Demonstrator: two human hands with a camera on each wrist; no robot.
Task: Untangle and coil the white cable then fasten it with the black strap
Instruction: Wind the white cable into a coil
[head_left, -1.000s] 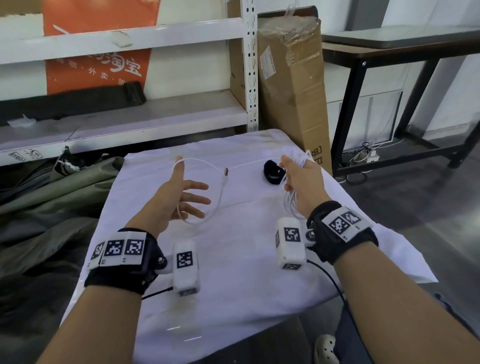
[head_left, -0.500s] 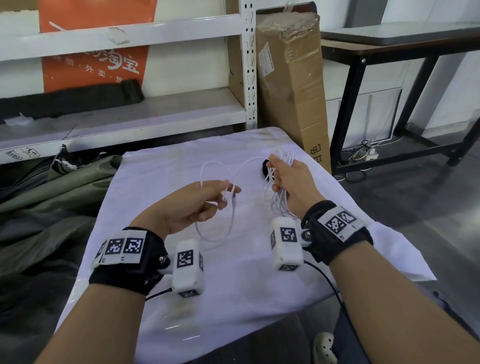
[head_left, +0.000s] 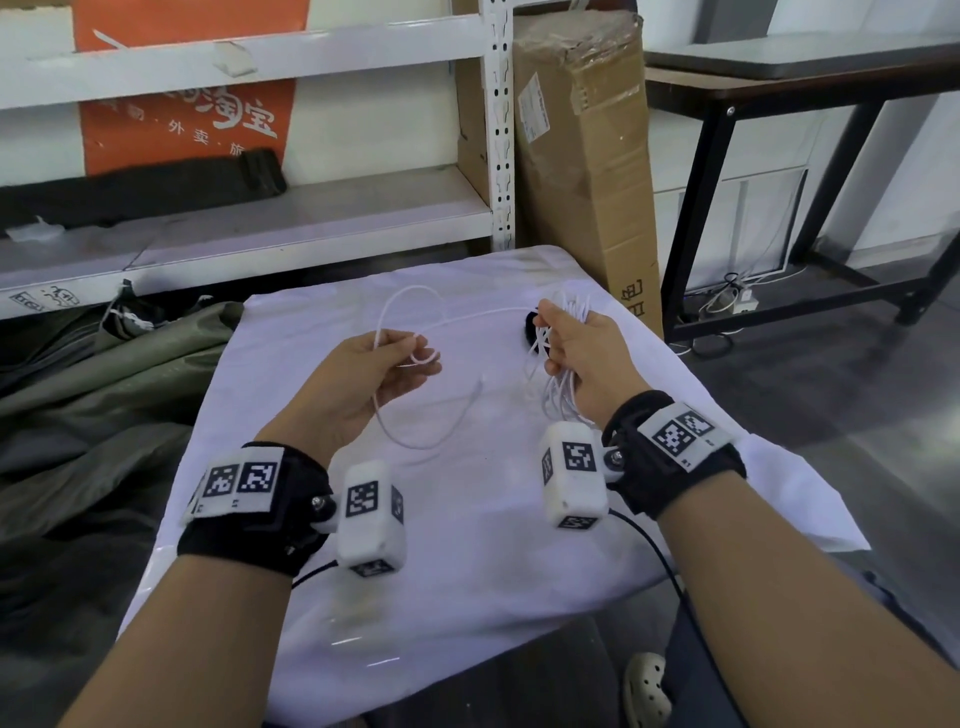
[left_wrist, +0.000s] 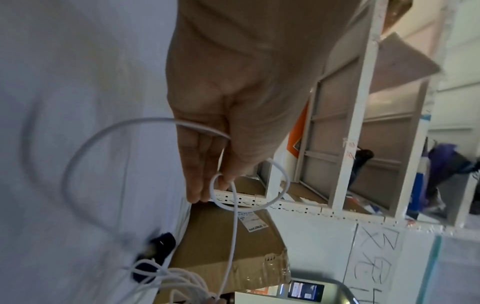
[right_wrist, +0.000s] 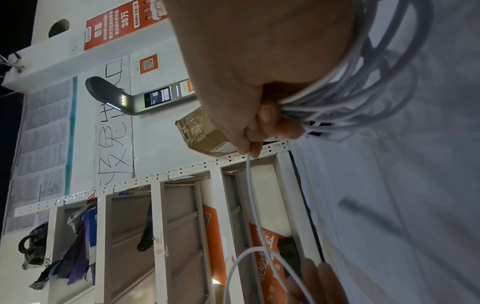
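My right hand grips a bundle of coiled white cable, whose loops hang below the fist; in the right wrist view the loops fan out past the curled fingers. A free strand runs from that bundle across to my left hand, which pinches the white cable between thumb and fingers. A slack loop droops from the left hand to the cloth. The black strap lies on the cloth behind my right hand, mostly hidden; the left wrist view shows it dark and blurred.
A white cloth covers the small table. A tall cardboard box stands behind it on the right, a white metal shelf behind on the left, a black-framed table far right. Grey-green fabric is piled left of the table.
My left hand went from spread open beneath the strand to pinching it, and has drawn a new loop upward and rightward. The right hand kept its grip and shifted slightly left.
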